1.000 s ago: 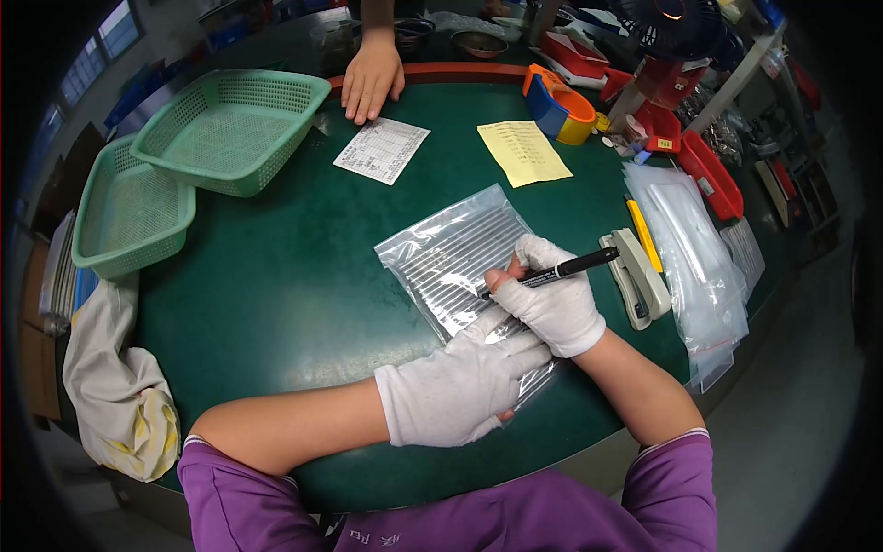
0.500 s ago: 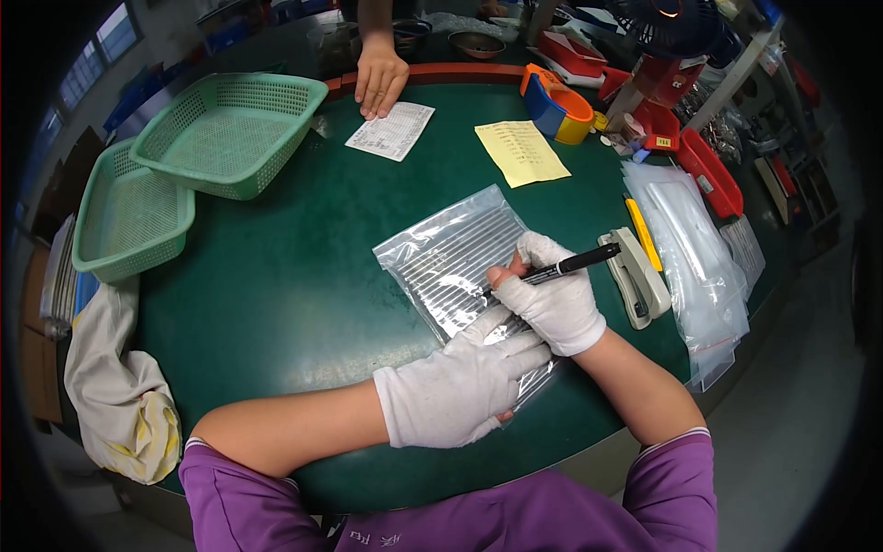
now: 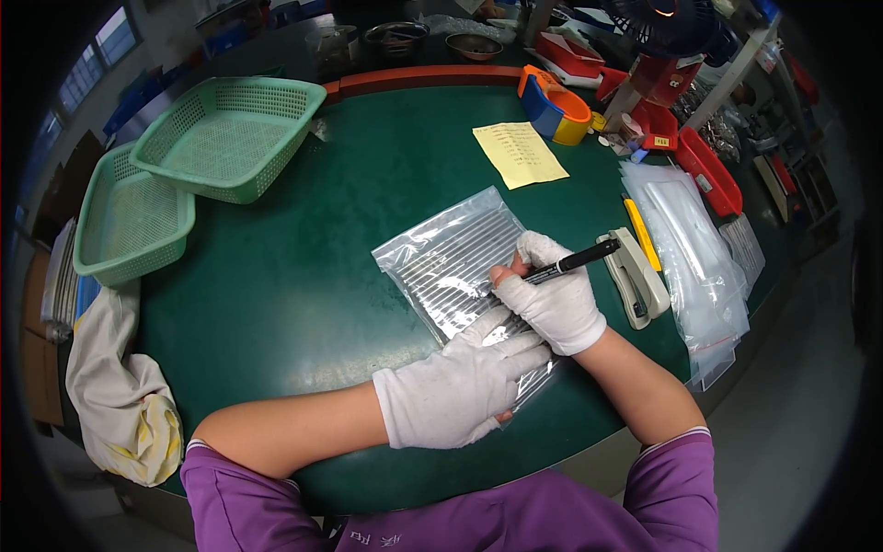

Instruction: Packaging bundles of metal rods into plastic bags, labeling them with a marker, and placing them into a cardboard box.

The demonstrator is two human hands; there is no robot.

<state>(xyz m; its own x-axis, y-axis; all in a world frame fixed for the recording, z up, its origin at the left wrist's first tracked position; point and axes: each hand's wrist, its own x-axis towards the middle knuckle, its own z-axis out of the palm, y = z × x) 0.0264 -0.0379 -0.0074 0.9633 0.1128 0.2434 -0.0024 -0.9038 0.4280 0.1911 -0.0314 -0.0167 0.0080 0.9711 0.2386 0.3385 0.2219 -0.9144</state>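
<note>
A clear plastic bag filled with thin silvery rods lies flat on the green table. My left hand, in a white glove, presses flat on the bag's near end. My right hand, also gloved, grips a black marker pen with its tip down on the bag. The near corner of the bag is hidden under both hands.
Two green mesh baskets sit at the far left, a cloth at the left edge. A grey stapler, a yellow pen and a stack of clear bags lie to the right. A yellow note and an orange-blue tape dispenser are beyond.
Another person's hand and the white paper slip at the far edge of the table have gone from view. My hands and the pen have stayed on the bag.
</note>
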